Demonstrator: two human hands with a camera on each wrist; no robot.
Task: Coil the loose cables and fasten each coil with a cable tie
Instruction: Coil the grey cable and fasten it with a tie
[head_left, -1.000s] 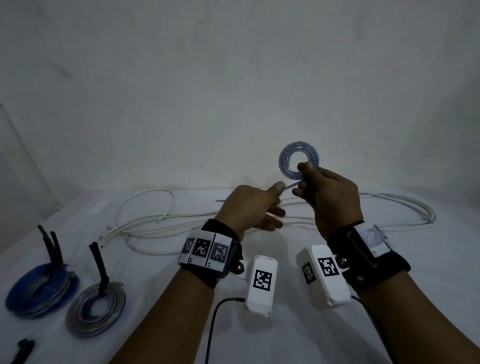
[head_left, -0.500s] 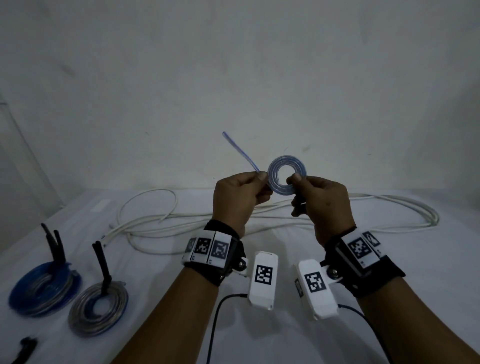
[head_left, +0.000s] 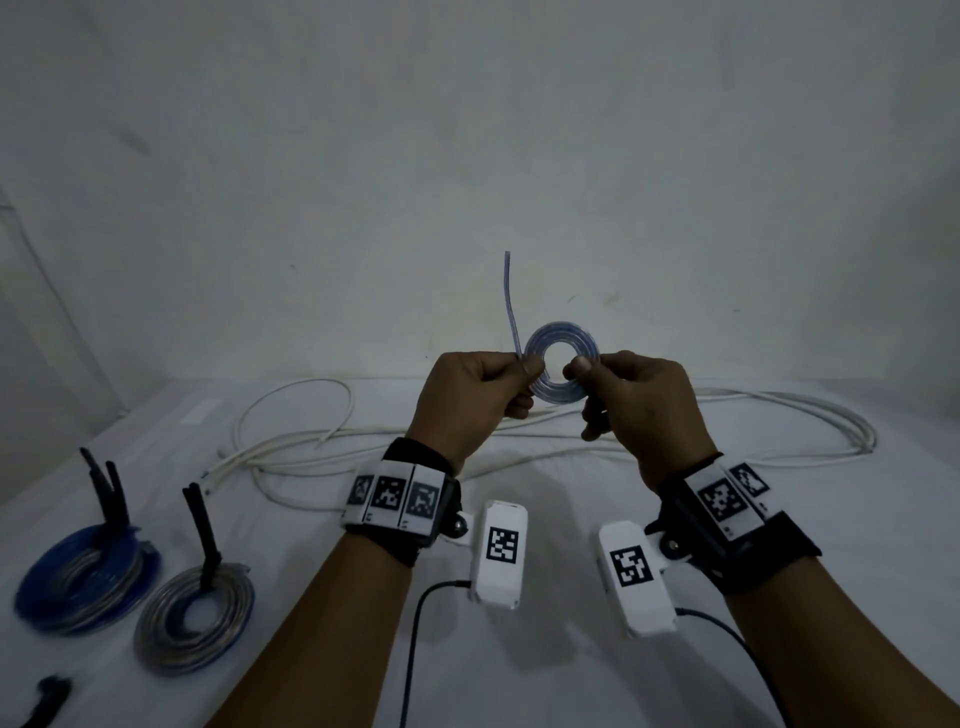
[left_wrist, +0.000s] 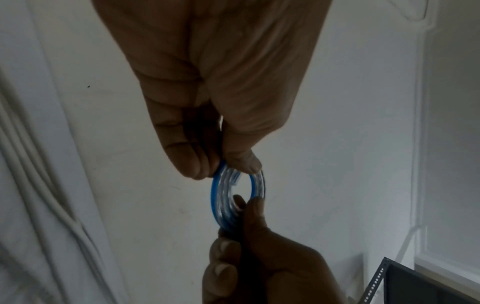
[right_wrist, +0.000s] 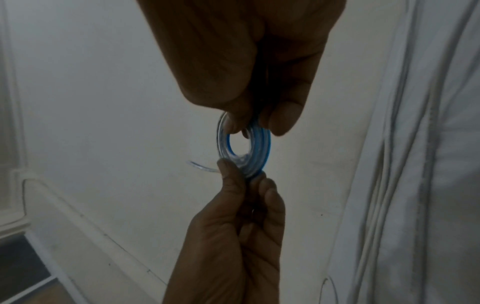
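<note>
Both hands, left hand and right hand, pinch your small clear-blue cable coil; wind in its loose tail, then tie it.

Since a second ago the left hand has come up from below the coil to pinch its left rim, opposite the right hand on the right rim. The coil has sunk lower against the wall. Its loose tail, half a second ago slanting up-left of the coil, now stands almost upright just left of it.
</note>
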